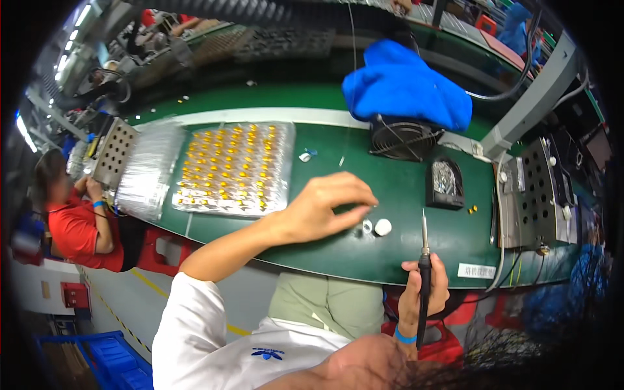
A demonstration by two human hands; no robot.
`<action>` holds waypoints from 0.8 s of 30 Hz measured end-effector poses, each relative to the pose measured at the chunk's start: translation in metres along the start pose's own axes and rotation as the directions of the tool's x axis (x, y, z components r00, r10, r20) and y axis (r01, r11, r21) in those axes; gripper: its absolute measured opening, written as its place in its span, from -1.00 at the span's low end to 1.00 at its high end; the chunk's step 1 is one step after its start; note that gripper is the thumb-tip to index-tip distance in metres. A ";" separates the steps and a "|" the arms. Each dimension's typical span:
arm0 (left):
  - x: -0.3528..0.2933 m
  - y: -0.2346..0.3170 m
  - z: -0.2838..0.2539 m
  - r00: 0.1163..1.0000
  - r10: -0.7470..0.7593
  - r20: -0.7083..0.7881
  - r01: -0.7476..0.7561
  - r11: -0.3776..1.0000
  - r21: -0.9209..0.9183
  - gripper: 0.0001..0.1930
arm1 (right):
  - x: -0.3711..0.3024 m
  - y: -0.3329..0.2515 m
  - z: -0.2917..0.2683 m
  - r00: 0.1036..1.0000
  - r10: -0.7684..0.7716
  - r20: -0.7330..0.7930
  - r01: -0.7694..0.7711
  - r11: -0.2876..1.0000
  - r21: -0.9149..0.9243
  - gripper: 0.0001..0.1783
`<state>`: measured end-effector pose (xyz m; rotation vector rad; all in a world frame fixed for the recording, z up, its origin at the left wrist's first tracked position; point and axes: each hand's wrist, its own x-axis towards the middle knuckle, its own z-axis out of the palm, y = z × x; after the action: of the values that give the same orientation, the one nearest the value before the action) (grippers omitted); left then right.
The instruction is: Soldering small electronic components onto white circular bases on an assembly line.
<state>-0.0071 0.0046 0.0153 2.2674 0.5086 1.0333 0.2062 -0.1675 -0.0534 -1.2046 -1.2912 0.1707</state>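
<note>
- Fingers of the right hand (pixel 413 300) are gripping a black-handled soldering iron (pixel 425 268), its tip pointing away from the body.
- Left hand (pixel 325 207) is curling, thumb and fingertips narrowly spaced; cannot tell whether they are pinching anything.
- Round white piece (pixel 383 227) is sitting on the green bench (pixel 398 183), near the left fingertips.
- Tray (pixel 282 175) of yellow parts is lying farther left.

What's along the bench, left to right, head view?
Left perforated metal box, clear plastic stack, tray of yellow pieces, left hand, white round piece, soldering iron, black bin, right perforated metal box.
</note>
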 end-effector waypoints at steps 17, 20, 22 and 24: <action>0.012 -0.054 -0.075 0.910 -0.332 0.247 -0.070 0.465 0.883 -0.82 | 0.012 0.006 0.024 0.996 -0.077 0.038 0.077 0.997 0.018 -0.54; 0.004 -0.057 -0.071 0.933 -0.278 0.228 -0.067 0.488 0.870 -0.84 | 0.014 0.004 0.024 0.996 -0.081 0.032 0.081 0.997 0.012 -0.53; 0.009 -0.032 -0.058 0.973 -0.217 0.076 0.098 0.691 0.716 -0.87 | 0.016 0.008 0.025 0.995 -0.093 0.034 0.092 0.995 0.022 -0.53; 0.010 -0.004 -0.044 0.978 -0.200 0.060 0.137 0.834 0.535 -0.87 | 0.020 0.005 0.029 0.993 -0.111 0.052 0.109 0.993 0.040 -0.53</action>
<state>-0.0354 0.0285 0.0407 2.6728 1.0315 0.7247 0.1926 -0.1342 -0.0500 -1.1012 -1.3921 0.1473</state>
